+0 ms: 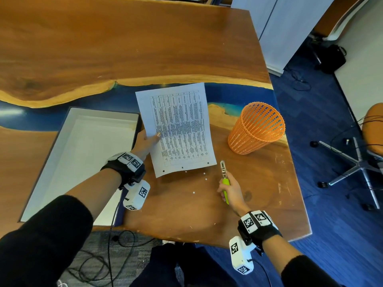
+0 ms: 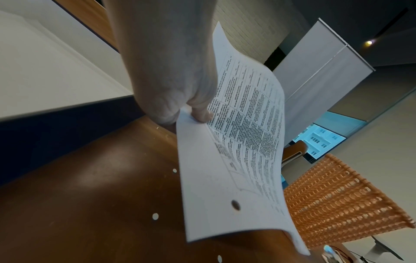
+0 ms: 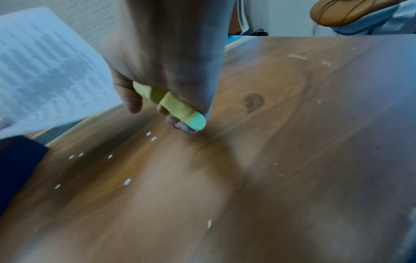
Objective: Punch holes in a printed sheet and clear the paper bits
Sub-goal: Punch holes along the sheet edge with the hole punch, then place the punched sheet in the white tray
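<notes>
Wooden counter (image 1: 145, 48) with blue resin inlay; blue carpet (image 1: 331, 204); white cabinet (image 1: 275, 27); swivel chair (image 1: 371, 129) beyond the right edge.

- The left hand (image 1: 146, 142) is reaching forward, thumb on top, pinching the edge of a white printed paper sheet (image 1: 178, 129).
- The right hand (image 1: 231, 189) is curling its fingers (image 3: 180, 122) around a green-handled metal hole punch (image 1: 224, 181).
- Both forearms are wearing black wrist straps.

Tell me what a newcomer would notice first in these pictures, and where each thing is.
First, the printed sheet, held above the wooden table by the left hand, with punched holes along its near edge. Next, the green-handled hole punch gripped in the right hand, with small white paper bits scattered on the wood between the hands. To the right stands an orange mesh basket; to the left lies an open white box.
</notes>
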